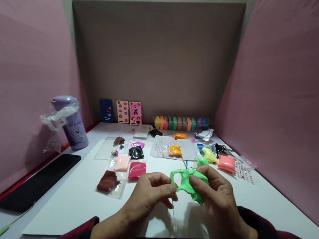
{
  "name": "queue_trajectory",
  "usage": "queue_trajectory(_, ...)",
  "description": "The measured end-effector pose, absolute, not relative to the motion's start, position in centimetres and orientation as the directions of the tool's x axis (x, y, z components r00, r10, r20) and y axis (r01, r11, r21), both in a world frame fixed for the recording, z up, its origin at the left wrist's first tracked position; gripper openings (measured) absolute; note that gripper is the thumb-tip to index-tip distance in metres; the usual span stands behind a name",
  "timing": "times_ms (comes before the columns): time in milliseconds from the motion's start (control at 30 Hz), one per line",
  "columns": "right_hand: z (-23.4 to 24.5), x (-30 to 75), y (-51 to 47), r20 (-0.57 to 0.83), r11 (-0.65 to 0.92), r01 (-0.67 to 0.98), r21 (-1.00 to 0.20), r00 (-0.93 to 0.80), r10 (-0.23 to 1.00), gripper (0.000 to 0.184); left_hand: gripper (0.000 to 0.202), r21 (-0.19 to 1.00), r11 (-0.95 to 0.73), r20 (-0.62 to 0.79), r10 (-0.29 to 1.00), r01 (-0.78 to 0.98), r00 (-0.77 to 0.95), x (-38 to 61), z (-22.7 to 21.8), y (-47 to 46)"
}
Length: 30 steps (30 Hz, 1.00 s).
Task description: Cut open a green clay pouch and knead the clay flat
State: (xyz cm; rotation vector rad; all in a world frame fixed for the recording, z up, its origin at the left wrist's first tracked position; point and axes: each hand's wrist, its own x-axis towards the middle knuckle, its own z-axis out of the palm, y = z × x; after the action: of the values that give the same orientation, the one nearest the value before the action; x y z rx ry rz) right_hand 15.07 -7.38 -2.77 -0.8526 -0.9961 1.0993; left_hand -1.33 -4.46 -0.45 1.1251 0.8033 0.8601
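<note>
A lump of bright green modelling clay (195, 188) is held above the white board, stretched thin on its left side with a gap in it. My right hand (222, 199) is closed around the main mass, thumb pressed on its front. At the thin left edge, my left hand (149, 194) pinches the clay between thumb and fingertips. A thin pale line (175, 224) runs down below my left fingertips; what it is I cannot tell. Just beyond my hands lie packets of red clay (137, 170), brown clay (108, 181) and pale pink clay (122, 163).
A purple bottle (74, 125) stands at the left, near a black slab (40, 181). Decorated phone cases (123, 112) lean at the back, beside a row of coloured clay packs (180, 123). A coral clay packet (226, 164) and scissors (224, 149) lie right. Pink walls flank the table.
</note>
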Motion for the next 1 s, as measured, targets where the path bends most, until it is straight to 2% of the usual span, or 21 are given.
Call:
queue_trajectory(167, -2.70, 14.93, -7.47, 0.212, 0.252, -0.304, -0.919, 0.159, 0.964, 0.023, 0.024, 0.938, 0.200, -0.055, 0.893, -0.283, 0.446, -1.31, -0.15, -4.55)
queue_trajectory(600, -2.64, 14.93, -7.49, 0.191, 0.228, -0.328, -0.917, 0.142, 0.971, 0.025, 0.024, 0.929, 0.195, -0.035, 0.892, -0.316, 0.450, -1.33, -0.28, -4.34)
queue_trajectory(800, -2.62, 14.94, -7.43, 0.183, 0.217, -0.342, -0.915, 0.129, 0.975, 0.025, 0.022, 0.952, 0.170, -0.046, 0.901, -0.255, 0.431, -1.28, -0.38, -4.35)
queue_trajectory(1000, -2.52, 14.97, -7.46, 0.182, 0.216, -0.336, -0.917, 0.130, 0.975, 0.026, 0.026, 0.926, 0.193, -0.034, 0.897, -0.324, 0.440, -1.30, -0.10, -4.52)
